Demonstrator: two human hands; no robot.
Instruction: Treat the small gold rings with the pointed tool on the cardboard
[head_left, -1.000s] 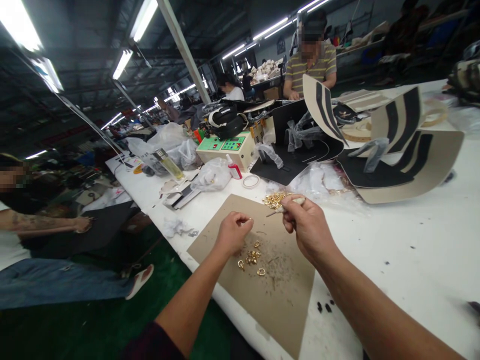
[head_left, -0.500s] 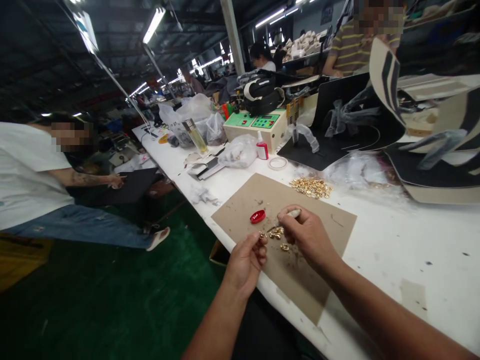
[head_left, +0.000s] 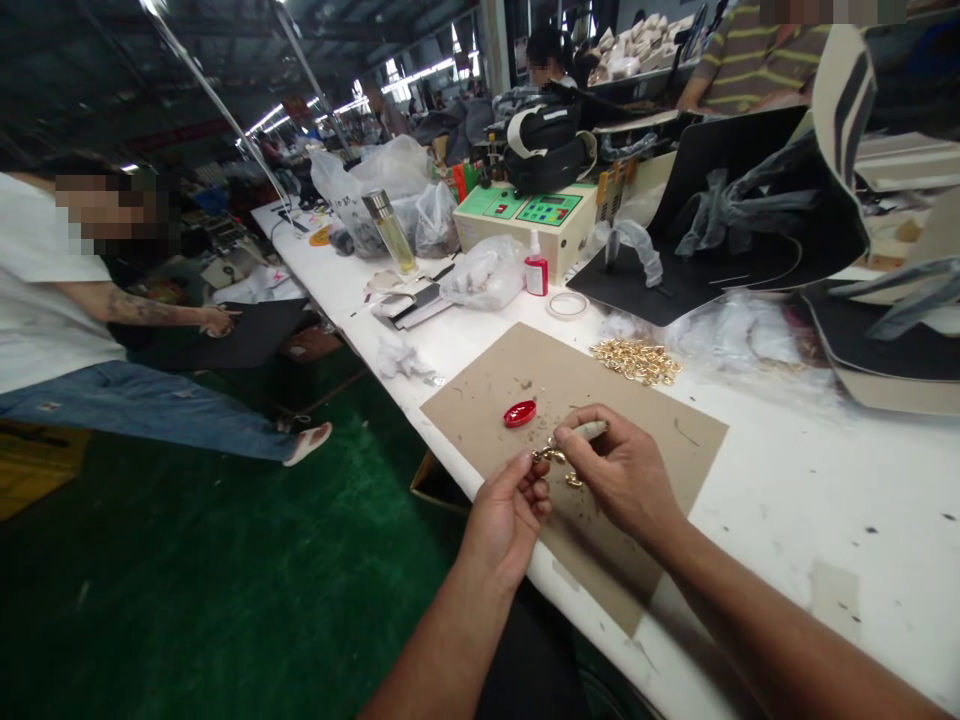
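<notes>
My left hand (head_left: 504,520) pinches a small gold metal fitting (head_left: 537,456) between thumb and fingertips. Close beside it, my right hand (head_left: 626,475) grips a slim tool with a pale handle (head_left: 595,430). The tool's tip points toward the held fitting; whether they touch I cannot tell. A few loose gold fittings (head_left: 574,480) lie under and between the hands on a brown cardboard sheet (head_left: 525,355). Just beyond my hands sits a small oval red dish (head_left: 520,413) with shiny red contents. A larger pile of gold fittings (head_left: 637,362) rests at the sheet's far right edge.
On the white table (head_left: 787,490) stand a red-labelled bottle (head_left: 536,270), a tape roll (head_left: 567,305), plastic bags (head_left: 487,273) and a green-topped control box (head_left: 525,215). Black panels (head_left: 720,250) lie at right. A person in a white shirt (head_left: 45,280) bends at left.
My left hand has moved closer to my right, bringing its fitting near the tool's tip. The camera view has shifted slightly. The person at left still leans over a dark panel.
</notes>
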